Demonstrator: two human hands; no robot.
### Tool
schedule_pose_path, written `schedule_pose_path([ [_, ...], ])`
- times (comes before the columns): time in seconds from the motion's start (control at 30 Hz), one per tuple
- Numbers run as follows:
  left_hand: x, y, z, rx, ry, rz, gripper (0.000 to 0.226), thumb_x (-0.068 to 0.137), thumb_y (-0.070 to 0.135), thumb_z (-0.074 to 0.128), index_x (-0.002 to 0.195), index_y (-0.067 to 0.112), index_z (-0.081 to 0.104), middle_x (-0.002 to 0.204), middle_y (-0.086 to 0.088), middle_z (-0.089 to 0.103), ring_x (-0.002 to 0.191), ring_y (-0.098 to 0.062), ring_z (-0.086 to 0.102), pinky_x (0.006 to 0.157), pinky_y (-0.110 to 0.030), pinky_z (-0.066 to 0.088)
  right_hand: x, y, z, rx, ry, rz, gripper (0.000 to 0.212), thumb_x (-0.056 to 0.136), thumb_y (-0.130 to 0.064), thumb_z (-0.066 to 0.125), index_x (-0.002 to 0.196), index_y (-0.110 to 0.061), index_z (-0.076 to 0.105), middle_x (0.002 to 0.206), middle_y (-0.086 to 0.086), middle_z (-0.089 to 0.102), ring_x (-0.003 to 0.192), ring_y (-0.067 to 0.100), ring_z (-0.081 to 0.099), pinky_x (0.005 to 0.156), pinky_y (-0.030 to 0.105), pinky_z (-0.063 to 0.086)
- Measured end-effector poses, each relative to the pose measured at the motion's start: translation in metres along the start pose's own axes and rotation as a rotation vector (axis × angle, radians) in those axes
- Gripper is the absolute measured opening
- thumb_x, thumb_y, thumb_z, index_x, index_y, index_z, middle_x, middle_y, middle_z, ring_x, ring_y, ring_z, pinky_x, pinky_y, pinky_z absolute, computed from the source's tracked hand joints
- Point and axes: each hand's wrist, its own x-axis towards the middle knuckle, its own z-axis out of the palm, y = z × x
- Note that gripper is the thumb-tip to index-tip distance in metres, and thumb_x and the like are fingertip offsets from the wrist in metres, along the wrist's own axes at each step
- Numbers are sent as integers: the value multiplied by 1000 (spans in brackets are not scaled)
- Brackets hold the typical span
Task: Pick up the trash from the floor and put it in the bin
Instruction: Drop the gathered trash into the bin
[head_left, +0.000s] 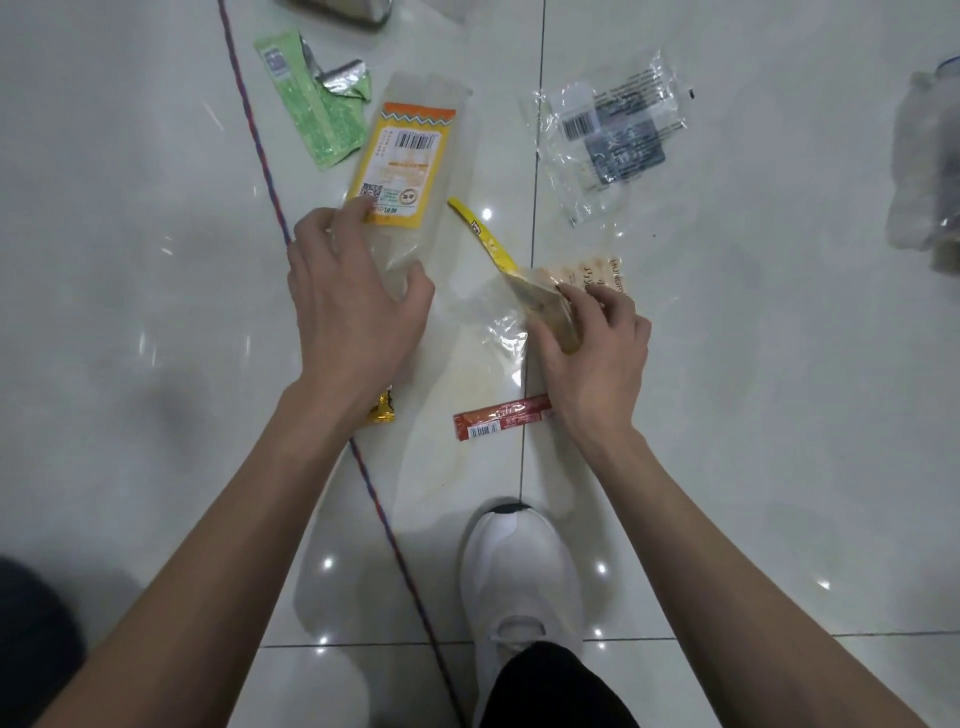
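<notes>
Wrappers lie scattered on the white tiled floor. My left hand (345, 306) rests with fingers spread on the near end of a clear bag with a yellow-orange label (402, 166). My right hand (592, 353) is closed on a clear crumpled wrapper with a yellow strip (498, 254). A red sachet (498, 423) lies just below my right wrist. A gold wrapper (383, 413) peeks out under my left wrist. Farther off lie a green foil wrapper (317, 104) and a clear bag with barcode labels (608, 140). No bin is in view.
A purple-red cord (260, 150) runs diagonally across the floor under my left arm. My white shoe (519, 582) stands near the bottom centre. Crumpled clear plastic (924, 171) sits at the right edge, and a metallic object (337, 10) at the top.
</notes>
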Motion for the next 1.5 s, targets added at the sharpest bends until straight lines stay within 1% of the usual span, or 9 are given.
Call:
schedule_pose_path([
  [0.37,-15,-1,-41,-104,46,-19,64,86,32,64,145,15,43,137,-13,42,127,-28,42,111,-37,32,4,-30,-40,170,129,-89,31,93,-32,72,119,-16,74,106,7,67,95,29,61,91,45,48],
  [0.5,-34,12,-101,-151,58,-92,64,86,30,65,144,14,45,137,-13,43,126,-28,42,111,-36,31,-11,-70,-86,238,86,-111,30,92,-38,70,114,-19,74,96,-6,65,89,14,59,86,28,47],
  [0.6,-55,31,-167,-155,78,-132,63,85,30,66,141,10,47,135,-14,45,125,-29,43,110,-34,30,-30,-114,-135,282,23,-95,27,91,-45,68,110,-26,72,92,-21,62,87,1,57,82,17,44],
  [0.8,-98,90,-327,-215,148,-298,63,86,31,65,143,15,45,136,-8,42,130,-22,40,114,-35,30,-69,-226,-244,391,-209,-21,19,88,-52,68,98,-36,72,89,-14,73,85,6,68,79,29,53],
  [0.9,-113,120,-401,-221,201,-336,64,85,31,64,142,10,46,135,-12,43,130,-25,42,113,-40,33,-91,-284,-293,423,-265,-24,25,90,-49,70,101,-26,74,81,-18,70,75,-1,62,74,26,50],
  [1.03,-130,139,-482,-148,252,-376,63,85,28,69,141,7,48,133,-14,44,126,-27,43,110,-31,30,-123,-353,-334,477,-361,-46,26,91,-45,72,101,-21,73,79,-13,68,70,-4,60,62,13,47],
  [1.1,-141,141,-514,-122,284,-418,64,84,30,69,141,9,48,134,-13,44,124,-26,44,108,-31,30,-139,-384,-344,498,-430,-62,25,92,-45,73,102,-22,74,81,-11,70,70,-5,62,58,10,47],
  [1.27,-187,124,-563,-144,372,-586,65,83,34,67,141,10,47,135,-13,44,122,-28,45,107,-40,37,-177,-446,-339,438,-604,-181,23,94,-42,72,102,-21,73,88,-7,72,82,4,64,76,23,48],
  [1.5,-289,69,-572,-145,380,-835,66,82,40,67,139,15,47,136,-14,47,122,-30,46,101,-48,44,-249,-485,-302,364,-713,-306,21,91,-46,71,92,-25,71,79,-10,68,74,6,60,71,26,50],
])
